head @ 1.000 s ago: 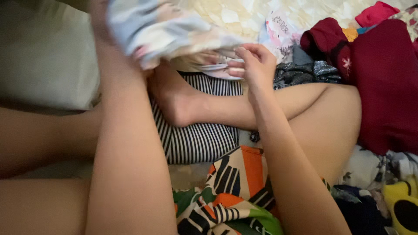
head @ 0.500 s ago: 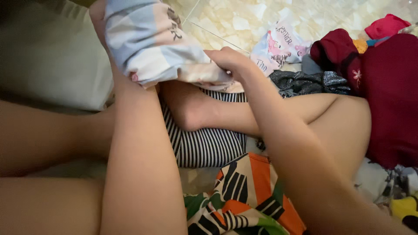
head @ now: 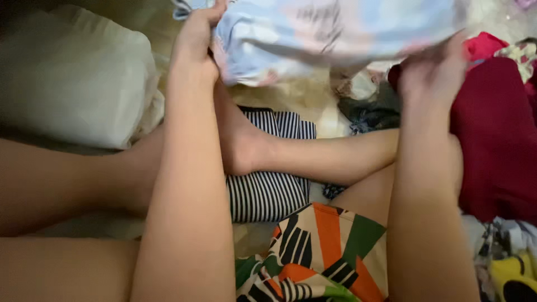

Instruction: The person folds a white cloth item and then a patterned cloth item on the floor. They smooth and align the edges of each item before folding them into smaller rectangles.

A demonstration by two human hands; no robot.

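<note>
1. One pale blue patterned cloth (head: 335, 33) is stretched across the top of the view, held up above the person's crossed legs.
2. The left hand (head: 196, 42) is closed on the cloth's left edge; the right hand (head: 433, 70), blurred, grips its lower right edge.
3. Under the cloth lies one black-and-white striped garment (head: 268, 190), partly beneath a bare foot (head: 240, 145).
4. Just beside it, nearer the viewer, is one garment with orange, green and black shapes (head: 324, 246).
5. One dark red garment (head: 492, 140) fills the right side, touching a heap of mixed clothes.
6. One cream pillow (head: 72, 72) sits at the left; bare floor shows only in small gaps between the fabrics.
</note>
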